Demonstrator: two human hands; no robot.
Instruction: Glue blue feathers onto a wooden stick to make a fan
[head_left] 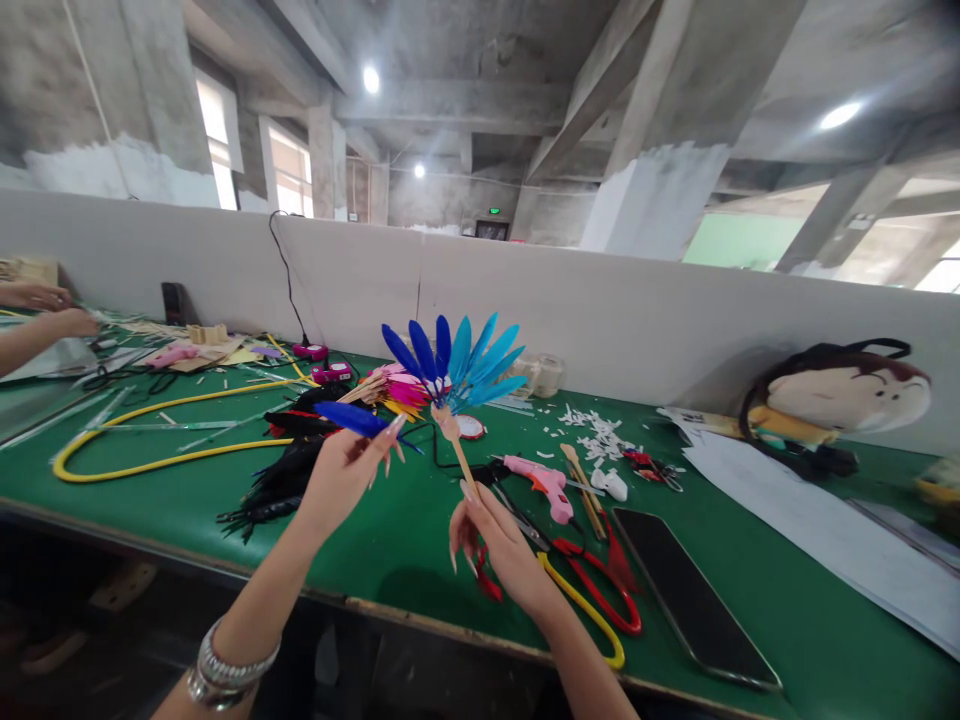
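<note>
My left hand [343, 482] pinches a single dark blue feather [357, 419] between its fingertips, holding it beside a fan of blue and teal feathers [451, 366]. The fan is fixed on a wooden stick [457, 455], and my right hand [504, 547] grips the lower end of that stick. The loose feather's tip lies close to the fan's lower left side. A pink hot glue gun [537, 486] lies on the green workbench [825, 640] just beyond my right hand.
Red-handled scissors [600, 590], a yellow-handled tool [581, 600] and a black phone [694, 600] lie at front right. Black feathers [283, 480], pink feathers [397, 390] and a yellow cable [172, 435] lie to the left. A co-worker's hands [45, 310] work at far left behind a low partition [525, 290].
</note>
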